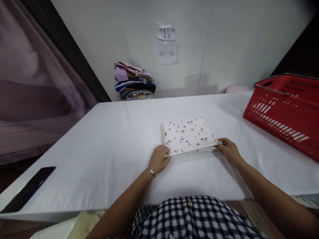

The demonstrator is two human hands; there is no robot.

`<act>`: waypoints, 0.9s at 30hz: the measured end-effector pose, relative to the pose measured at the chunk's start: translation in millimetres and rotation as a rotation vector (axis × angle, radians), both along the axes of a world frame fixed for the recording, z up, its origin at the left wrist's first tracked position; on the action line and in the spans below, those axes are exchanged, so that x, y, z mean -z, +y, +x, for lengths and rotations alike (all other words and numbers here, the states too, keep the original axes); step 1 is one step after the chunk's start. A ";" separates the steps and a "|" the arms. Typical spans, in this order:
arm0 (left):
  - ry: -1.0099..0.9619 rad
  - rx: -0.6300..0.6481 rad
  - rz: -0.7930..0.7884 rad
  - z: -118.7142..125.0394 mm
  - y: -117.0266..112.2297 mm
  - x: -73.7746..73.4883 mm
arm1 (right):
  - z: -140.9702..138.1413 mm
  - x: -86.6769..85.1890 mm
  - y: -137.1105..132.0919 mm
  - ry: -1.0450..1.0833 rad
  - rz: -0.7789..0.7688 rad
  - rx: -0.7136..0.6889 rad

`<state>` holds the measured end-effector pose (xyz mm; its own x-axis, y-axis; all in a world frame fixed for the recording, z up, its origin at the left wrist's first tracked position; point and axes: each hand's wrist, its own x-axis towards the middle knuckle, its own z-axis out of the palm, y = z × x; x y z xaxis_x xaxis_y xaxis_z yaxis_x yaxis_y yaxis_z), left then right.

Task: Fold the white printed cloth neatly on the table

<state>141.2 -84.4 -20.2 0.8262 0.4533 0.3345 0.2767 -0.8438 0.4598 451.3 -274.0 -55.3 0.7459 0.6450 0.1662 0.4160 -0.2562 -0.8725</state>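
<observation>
Currently, left hand (159, 158) and right hand (229, 150) grips both pinch near corners of a white, small-printed, rectangular folded cloth (188, 133). Folding looks mostly done; near edge not yet released. Cloth sits on the white-covered surface (117, 146), red perforated plastic basket (281, 116) right of it, multicoloured folded-fabric stack (134, 81) beyond it, leftward.

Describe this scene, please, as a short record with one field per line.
Left hand: holds the folded cloth's near left corner
Right hand: holds its near right corner
Cloth pattern: small scattered prints on white
Surface: white-covered table
Right side: red basket
Left side: dark flat object
Behind: stacked fabrics
Wall: lower note reads 45-50
</observation>
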 end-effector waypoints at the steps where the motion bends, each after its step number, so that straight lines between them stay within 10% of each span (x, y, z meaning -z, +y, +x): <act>1: 0.013 0.000 0.006 -0.4 -0.3 -0.4 | 0.3 0.9 -1.6 -0.066 -0.018 0.000; 13: 0.025 0.004 0.076 -3.8 -0.8 2.3 | 7.5 -1.6 -18.9 -0.527 -0.371 -0.129; 27: 0.065 0.051 0.240 -5.6 -3.4 3.5 | -19.8 -12.5 -8.5 -0.947 -0.257 -0.537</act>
